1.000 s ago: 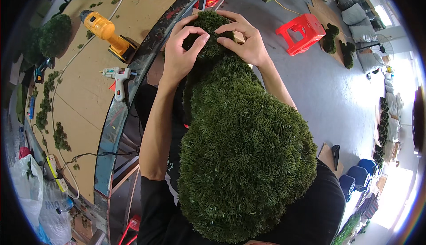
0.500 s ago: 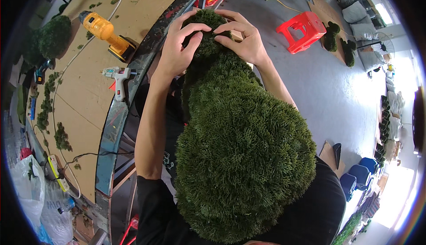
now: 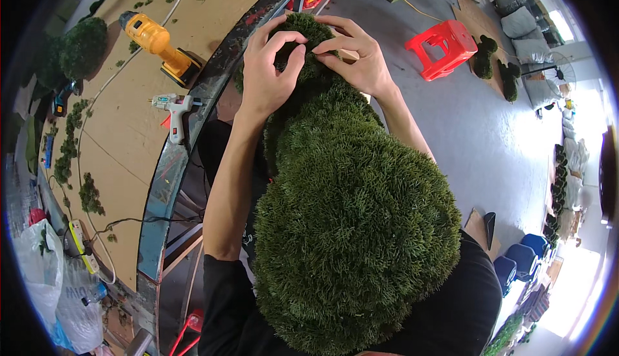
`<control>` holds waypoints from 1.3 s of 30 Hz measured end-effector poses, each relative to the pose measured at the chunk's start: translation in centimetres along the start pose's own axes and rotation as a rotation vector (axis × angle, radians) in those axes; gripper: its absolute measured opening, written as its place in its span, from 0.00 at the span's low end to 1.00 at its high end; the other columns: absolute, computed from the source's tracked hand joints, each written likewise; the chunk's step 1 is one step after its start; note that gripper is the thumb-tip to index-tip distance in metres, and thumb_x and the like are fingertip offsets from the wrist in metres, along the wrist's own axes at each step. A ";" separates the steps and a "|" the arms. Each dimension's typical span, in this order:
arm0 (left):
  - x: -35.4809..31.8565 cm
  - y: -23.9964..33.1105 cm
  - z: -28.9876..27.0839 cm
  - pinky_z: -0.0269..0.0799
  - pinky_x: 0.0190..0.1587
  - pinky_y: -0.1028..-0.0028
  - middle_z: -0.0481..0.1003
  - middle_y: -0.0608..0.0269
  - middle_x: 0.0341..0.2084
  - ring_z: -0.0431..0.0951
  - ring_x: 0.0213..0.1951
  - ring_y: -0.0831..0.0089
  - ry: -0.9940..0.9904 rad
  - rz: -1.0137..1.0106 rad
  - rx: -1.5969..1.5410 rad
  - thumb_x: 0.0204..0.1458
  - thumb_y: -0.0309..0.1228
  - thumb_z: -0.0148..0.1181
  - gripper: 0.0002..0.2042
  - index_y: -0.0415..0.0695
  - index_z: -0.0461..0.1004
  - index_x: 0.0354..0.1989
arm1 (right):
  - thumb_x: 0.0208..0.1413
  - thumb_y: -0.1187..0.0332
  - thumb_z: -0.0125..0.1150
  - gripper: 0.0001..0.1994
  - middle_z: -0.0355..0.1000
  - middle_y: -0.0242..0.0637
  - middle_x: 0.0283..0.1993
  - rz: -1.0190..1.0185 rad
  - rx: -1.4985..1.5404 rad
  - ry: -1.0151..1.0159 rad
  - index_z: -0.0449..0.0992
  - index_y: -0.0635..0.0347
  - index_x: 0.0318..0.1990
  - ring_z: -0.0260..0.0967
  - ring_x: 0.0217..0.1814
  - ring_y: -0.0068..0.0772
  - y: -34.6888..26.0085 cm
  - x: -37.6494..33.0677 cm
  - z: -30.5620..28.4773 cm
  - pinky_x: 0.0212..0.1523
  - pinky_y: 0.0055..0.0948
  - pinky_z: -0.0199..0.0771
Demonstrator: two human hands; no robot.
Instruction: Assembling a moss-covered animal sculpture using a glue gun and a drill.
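A large artificial topiary (image 3: 358, 227) of dense dark-green foliage leans against my body, its big rounded mass near me and a narrower end farther off. At that far end my left hand (image 3: 267, 76) curls around the greenery, thumb and index fingertip almost meeting over it. Facing it from the other side, my right hand (image 3: 364, 63) pinches the same foliage with thumb and index finger, the other fingers along its far edge. The fingertips of the two hands are close together. Any small sprig between them is too small to make out.
On the cardboard-covered table (image 3: 116, 124) at left lie a yellow cordless drill (image 3: 151, 37), a white glue gun (image 3: 175, 114), a power strip (image 3: 82, 246) and loose green sprigs. A red stool (image 3: 445, 50) stands on the floor at right, near more green topiary pieces (image 3: 483, 59).
My left hand has shifted slightly right, its thumb and index fingertip still close together. Both hands stay on the topiary's far end. The whole view has shifted a little.
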State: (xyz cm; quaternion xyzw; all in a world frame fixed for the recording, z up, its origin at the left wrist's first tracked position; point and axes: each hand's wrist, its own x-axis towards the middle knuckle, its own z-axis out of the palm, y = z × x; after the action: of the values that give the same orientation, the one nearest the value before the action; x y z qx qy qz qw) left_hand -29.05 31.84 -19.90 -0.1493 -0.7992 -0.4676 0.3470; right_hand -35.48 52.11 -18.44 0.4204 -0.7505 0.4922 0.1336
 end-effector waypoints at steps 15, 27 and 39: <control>0.4 0.2 -0.5 0.61 0.65 0.54 0.71 0.52 0.61 0.70 0.63 0.50 0.016 0.010 0.061 0.47 0.36 0.73 0.16 0.50 0.79 0.44 | 0.57 0.76 0.55 0.13 0.64 0.53 0.72 0.243 0.267 -0.225 0.84 0.66 0.43 0.65 0.72 0.44 -1.4 1.6 -1.5 0.73 0.41 0.57; 0.0 1.0 -1.6 0.62 0.66 0.55 0.73 0.44 0.59 0.71 0.63 0.47 0.051 -0.028 0.093 0.51 0.32 0.71 0.11 0.46 0.78 0.41 | 0.44 0.78 0.59 0.14 0.69 0.58 0.67 -0.090 0.184 -0.127 0.86 0.63 0.38 0.68 0.70 0.59 0.1 1.5 0.2 0.69 0.47 0.65; -0.5 0.4 -3.0 0.60 0.67 0.53 0.72 0.51 0.61 0.69 0.64 0.49 0.076 -0.079 0.117 0.51 0.37 0.72 0.14 0.49 0.78 0.43 | 0.56 0.75 0.59 0.13 0.71 0.52 0.65 -0.022 0.195 -0.292 0.83 0.65 0.47 0.68 0.69 0.45 -3.8 10.3 0.9 0.69 0.42 0.64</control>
State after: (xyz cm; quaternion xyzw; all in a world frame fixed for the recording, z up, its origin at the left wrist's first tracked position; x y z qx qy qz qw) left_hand -27.18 29.58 -19.03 -0.0791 -0.8168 -0.4387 0.3663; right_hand -38.73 45.55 -10.19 0.5064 -0.7061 0.4947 -0.0130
